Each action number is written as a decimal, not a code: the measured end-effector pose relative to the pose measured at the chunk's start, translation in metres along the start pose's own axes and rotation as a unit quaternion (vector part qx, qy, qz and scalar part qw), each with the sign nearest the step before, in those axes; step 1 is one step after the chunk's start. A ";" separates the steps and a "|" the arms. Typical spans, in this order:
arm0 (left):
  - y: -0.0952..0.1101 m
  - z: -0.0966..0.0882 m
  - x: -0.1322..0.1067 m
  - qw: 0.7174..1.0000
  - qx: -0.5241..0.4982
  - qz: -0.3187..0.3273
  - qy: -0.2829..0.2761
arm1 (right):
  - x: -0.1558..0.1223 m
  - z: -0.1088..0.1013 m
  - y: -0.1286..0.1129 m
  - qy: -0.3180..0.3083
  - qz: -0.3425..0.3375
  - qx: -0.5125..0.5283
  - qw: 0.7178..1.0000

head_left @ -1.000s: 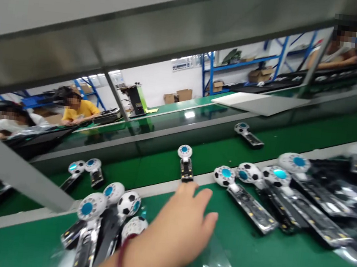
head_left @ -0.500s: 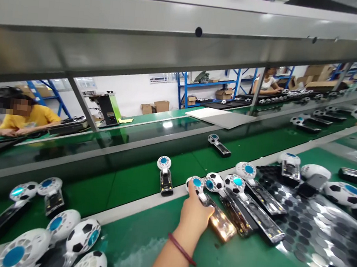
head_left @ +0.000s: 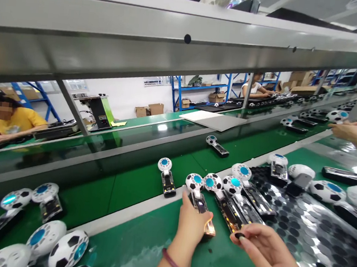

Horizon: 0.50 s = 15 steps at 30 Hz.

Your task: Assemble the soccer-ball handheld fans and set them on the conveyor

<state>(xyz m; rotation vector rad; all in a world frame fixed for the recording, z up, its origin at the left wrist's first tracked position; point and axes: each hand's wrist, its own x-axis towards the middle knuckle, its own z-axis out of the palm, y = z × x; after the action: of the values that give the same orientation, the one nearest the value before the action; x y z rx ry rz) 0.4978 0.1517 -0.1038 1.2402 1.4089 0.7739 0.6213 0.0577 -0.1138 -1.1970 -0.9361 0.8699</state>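
Note:
My left hand (head_left: 192, 220), with a dark red band at the wrist, is closed around the handle of a handheld fan (head_left: 199, 203). Its soccer-ball head has a blue centre and points away from me; light glows through the lower handle. Just right of it, my right hand (head_left: 271, 251) pinches a small black disc (head_left: 239, 235) between thumb and fingertips. Beside the held fan lie several like it, among them a fan with a lit blue centre (head_left: 233, 184). A clear sheet of dark round discs (head_left: 309, 226) lies to the right of them.
A green conveyor belt (head_left: 135, 180) runs behind the bench, carrying spaced-out fans. More fans (head_left: 69, 249) are piled at lower left. A metal beam (head_left: 116, 55) crosses overhead. Co-workers sit across the line, and another person's hands (head_left: 351, 130) work at the right.
My right hand has come into view with the black disc. My left hand has closed round the fan's handle and drawn the fan more upright in view. The other person's hands reach further in.

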 end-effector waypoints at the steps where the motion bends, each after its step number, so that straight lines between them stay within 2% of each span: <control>1: -0.005 -0.006 -0.005 0.999 -0.045 -0.006 -0.016 | 0.001 -0.001 0.000 -0.002 0.010 0.012 1.000; 4: -0.016 -0.019 -0.032 0.987 -0.153 -0.026 -0.051 | 0.005 -0.001 -0.004 -0.051 0.041 -0.006 0.998; 6: -0.021 -0.026 -0.053 0.974 -0.216 -0.037 -0.060 | 0.008 0.003 -0.010 -0.090 0.039 -0.045 0.994; 10: -0.030 -0.040 -0.083 0.929 -0.362 -0.030 -0.078 | 0.012 0.025 -0.032 -0.184 0.023 -0.080 0.979; 12: -0.040 -0.046 -0.091 0.913 -0.403 -0.019 -0.068 | 0.012 0.041 -0.043 -0.245 0.036 -0.081 0.966; 15: -0.058 -0.052 -0.095 0.897 -0.443 0.001 -0.016 | 0.011 0.065 -0.049 -0.325 0.036 -0.109 0.939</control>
<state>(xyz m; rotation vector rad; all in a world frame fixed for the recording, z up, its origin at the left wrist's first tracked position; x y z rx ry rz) 0.4229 0.0552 -0.1187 0.5268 0.8341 1.2053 0.5675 0.0831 -0.0567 -1.1493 -1.5597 1.2848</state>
